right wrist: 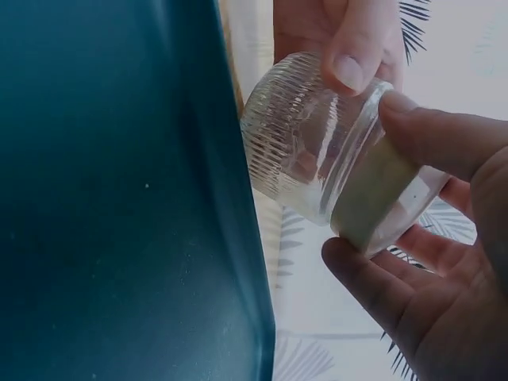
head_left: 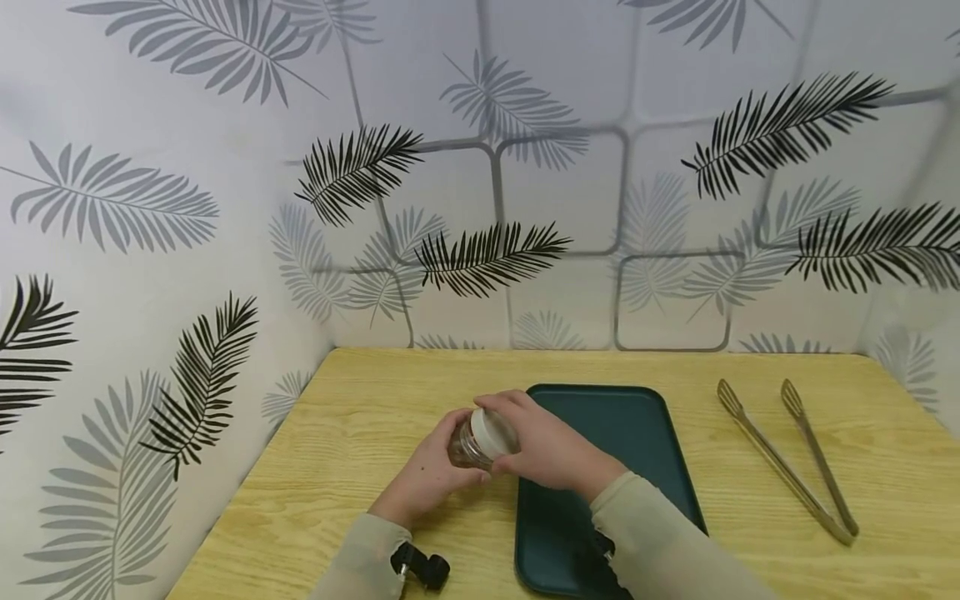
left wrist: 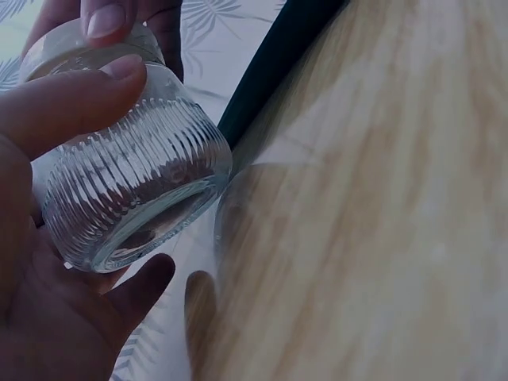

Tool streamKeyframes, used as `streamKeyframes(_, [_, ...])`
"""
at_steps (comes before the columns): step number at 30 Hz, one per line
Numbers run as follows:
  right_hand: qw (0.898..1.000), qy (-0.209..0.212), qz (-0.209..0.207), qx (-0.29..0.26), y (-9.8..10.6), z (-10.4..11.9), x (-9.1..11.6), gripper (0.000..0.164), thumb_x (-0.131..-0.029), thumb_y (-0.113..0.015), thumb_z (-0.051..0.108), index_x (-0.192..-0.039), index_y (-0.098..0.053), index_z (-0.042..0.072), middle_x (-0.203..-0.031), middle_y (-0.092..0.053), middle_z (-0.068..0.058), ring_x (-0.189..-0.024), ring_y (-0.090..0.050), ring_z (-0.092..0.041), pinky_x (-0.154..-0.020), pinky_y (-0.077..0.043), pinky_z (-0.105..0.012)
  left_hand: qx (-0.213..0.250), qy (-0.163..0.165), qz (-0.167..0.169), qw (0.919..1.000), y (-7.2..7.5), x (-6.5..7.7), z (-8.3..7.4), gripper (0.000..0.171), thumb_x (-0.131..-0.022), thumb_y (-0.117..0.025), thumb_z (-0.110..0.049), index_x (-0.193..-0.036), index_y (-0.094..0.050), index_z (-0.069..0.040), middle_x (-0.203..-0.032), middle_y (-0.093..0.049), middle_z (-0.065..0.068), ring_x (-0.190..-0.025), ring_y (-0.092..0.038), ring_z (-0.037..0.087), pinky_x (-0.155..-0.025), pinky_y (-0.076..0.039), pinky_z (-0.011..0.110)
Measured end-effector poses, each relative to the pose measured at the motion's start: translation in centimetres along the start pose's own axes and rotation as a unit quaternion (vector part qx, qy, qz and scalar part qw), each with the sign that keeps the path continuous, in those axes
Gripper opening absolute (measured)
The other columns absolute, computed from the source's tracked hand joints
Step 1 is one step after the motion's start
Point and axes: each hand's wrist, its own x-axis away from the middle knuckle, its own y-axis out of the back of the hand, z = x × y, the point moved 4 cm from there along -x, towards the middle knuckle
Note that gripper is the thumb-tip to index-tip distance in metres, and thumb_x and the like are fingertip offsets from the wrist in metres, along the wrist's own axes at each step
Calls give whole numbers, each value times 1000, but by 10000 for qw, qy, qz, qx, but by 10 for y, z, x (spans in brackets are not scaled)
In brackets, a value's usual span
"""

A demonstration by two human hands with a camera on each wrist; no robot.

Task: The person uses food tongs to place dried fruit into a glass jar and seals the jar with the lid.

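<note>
A clear ribbed glass jar [head_left: 463, 450] is held tilted on its side above the wooden table, left of the green tray. My left hand [head_left: 429, 473] grips the jar's body, thumb and fingers around the glass [left wrist: 139, 175]. At the jar's mouth is a pale lid [head_left: 491, 433], and my right hand [head_left: 551, 446] holds it by the rim with curled thumb and fingers. In the right wrist view the lid [right wrist: 375, 194] sits against the jar's neck. Whether anything is inside the jar is hard to tell through the ribbed glass.
A dark green rectangular tray [head_left: 615, 408] lies under my right forearm. Metal tongs [head_left: 787, 471] lie spread on the right side of the wooden table [head_left: 360, 417]. A leaf-patterned covering [head_left: 555, 200] hangs behind the table and to its left.
</note>
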Motion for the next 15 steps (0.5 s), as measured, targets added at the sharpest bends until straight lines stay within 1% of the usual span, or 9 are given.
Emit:
streamKeyframes(6, [9973,420,259,552,-1,6,2,82,-89,-80,20,-158,-36,28,-159,-33,-4,-135,-46,-26,-92,-51,-43,-74,65,103,9999,-1,1,2,91,-82,-86,-32,-156,-33,-26,-143,-46,0,-123,-51,23,-104,-39,48])
streamKeyframes(9, [9945,597,374,778,-2,7,2,82,-90,-78,13,-158,-36,29,-161,-31,-6,-137,-45,-28,-89,-51,-40,-82,17,192,9998,-1,1,2,89,-83,-84,-31,-156,-33,-28,-143,-46,1,-122,-52,23,-103,-40,47])
streamKeyframes(13, [9919,719,447,946,-2,9,2,84,-89,-77,7,-159,-36,28,-162,-31,-6,-139,-43,-28,-89,-51,-39,57,8,272,9996,-2,1,2,86,-85,-83,-28,-155,-33,-30,-142,-48,1,-121,-53,21,-101,-42,44])
streamKeyframes(15, [9917,695,463,980,-1,9,2,83,-89,-78,9,-159,-36,28,-162,-31,-7,-139,-43,-29,-92,-50,-41,121,10,298,9995,-2,1,2,85,-85,-83,-28,-154,-33,-30,-142,-48,1,-121,-53,21,-101,-43,44])
